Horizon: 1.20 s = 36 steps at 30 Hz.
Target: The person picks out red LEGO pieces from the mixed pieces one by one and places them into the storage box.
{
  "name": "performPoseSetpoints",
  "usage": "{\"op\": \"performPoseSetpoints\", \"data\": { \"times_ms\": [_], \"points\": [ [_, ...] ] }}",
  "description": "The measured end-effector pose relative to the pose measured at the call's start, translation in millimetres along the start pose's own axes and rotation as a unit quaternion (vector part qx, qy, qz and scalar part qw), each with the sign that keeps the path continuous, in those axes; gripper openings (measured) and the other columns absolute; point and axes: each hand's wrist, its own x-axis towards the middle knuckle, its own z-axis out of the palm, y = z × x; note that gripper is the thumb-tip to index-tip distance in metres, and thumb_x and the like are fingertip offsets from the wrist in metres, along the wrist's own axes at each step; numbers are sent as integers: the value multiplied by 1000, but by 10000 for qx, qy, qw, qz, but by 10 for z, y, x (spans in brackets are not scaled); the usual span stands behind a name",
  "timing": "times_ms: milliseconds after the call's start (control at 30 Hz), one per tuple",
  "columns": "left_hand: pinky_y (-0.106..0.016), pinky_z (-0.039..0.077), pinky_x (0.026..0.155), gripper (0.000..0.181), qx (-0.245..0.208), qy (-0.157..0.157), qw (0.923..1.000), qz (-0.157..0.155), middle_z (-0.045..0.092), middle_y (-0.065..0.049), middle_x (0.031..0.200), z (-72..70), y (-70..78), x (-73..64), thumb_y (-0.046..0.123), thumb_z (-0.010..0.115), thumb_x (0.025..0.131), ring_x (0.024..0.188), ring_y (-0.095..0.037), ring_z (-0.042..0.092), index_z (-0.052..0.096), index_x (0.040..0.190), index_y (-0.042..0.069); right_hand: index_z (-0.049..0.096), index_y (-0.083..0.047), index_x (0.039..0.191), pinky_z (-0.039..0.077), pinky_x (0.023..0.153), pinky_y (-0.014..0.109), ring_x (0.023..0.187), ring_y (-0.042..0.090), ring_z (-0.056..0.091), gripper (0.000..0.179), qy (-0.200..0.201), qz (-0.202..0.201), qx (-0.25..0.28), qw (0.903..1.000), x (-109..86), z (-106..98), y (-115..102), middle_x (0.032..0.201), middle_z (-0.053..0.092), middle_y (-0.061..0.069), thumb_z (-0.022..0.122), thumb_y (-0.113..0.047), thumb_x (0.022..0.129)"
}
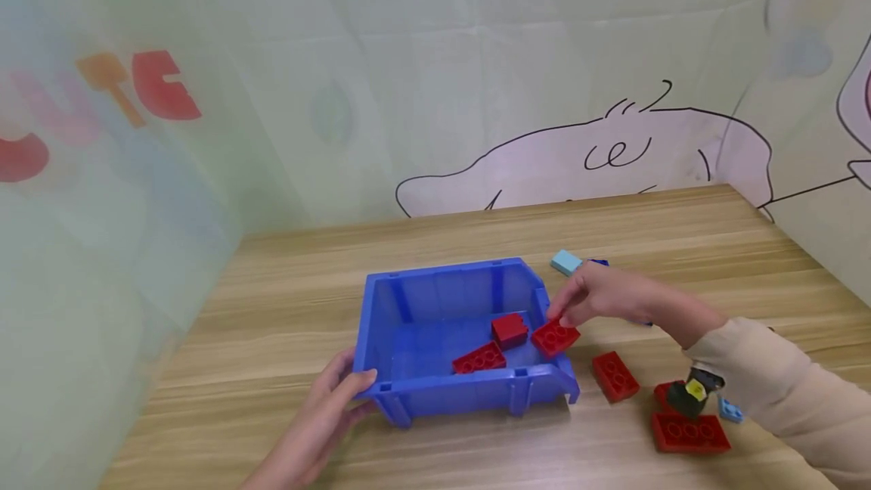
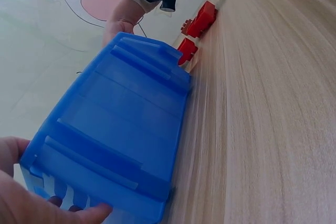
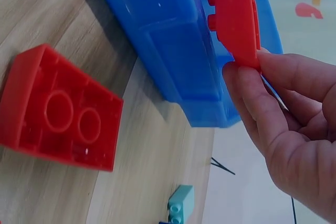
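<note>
— Right hand (image 1: pixel 599 295) pinches a red brick (image 1: pixel 554 339) by its edge, thumb against fingers, gap only as wide as the brick edge. Left?
— Left hand (image 1: pixel 333 392) grips the blue bin (image 1: pixel 456 398) at its left end, thumb over the rim, fingers against the outside.
— Where's the pinched brick exactly?
— Up at the bin's right end, hollow underside facing the head camera. Over the lip or just beside it, can't tell.
— Bin contents?
— Short red block (image 1: pixel 509 330), plus a long red block (image 1: pixel 479 358) with its hollow side up, near each other, right half.
— Outside?
— Loose red block (image 1: pixel 615 377) just right of the bin, hollow side up. Wide red block (image 1: pixel 690 435) nearer the person, also hollow side up. Pale blue block (image 1: pixel 565 262) beyond the right hand.
— Surface?
— Wood-grain table (image 1: pixel 286 278), printed backdrop (image 1: pixel 442 97) behind.
</note>
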Motion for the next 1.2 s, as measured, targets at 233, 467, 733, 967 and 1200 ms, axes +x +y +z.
{"op": "performPoseSetpoints", "data": {
  "times_ms": [233,467,733,967,1200],
  "points": [
    [-44,48,90,56,-6,8,10000,13,41,-26,130,7,-3,6,14,51,87,112,-33,48,33,135,-8,67,8,100,54,78,37,83,22,64,19,-91,-67,-70,9999,48,71,-23,92,69,11,63,3,82],
    [-45,47,91,55,-6,7,10000,-20,41,-25,129,8,-13,4,14,50,87,112,-33,47,33,134,-8,69,4,99,54,77,33,84,20,64,17,-214,-174,-339,9990,116,123,-45,91,69,8,62,3,83],
    [-48,45,93,59,78,4,9999,-87,39,-27,132,1,0,1,16,50,87,115,-35,46,29,137,-8,71,-3,94,55,74,28,83,16,64,17,-353,-522,-775,9950,199,189,-80,91,69,4,62,5,83],
    [-47,45,92,53,-5,7,10000,-25,44,-24,127,5,-5,-3,14,50,87,111,-31,48,34,133,-7,73,-6,92,54,75,26,84,11,63,18,-644,-955,-1608,9802,282,286,-100,90,68,-1,62,4,82],
    [-46,45,92,58,-28,-26,10000,1,41,-26,130,4,-9,-4,15,50,86,112,-31,47,31,136,-8,74,-6,92,54,76,27,84,10,63,20,-859,-1165,-2268,9631,325,364,-139,89,69,-2,62,6,82]
  ]
}}
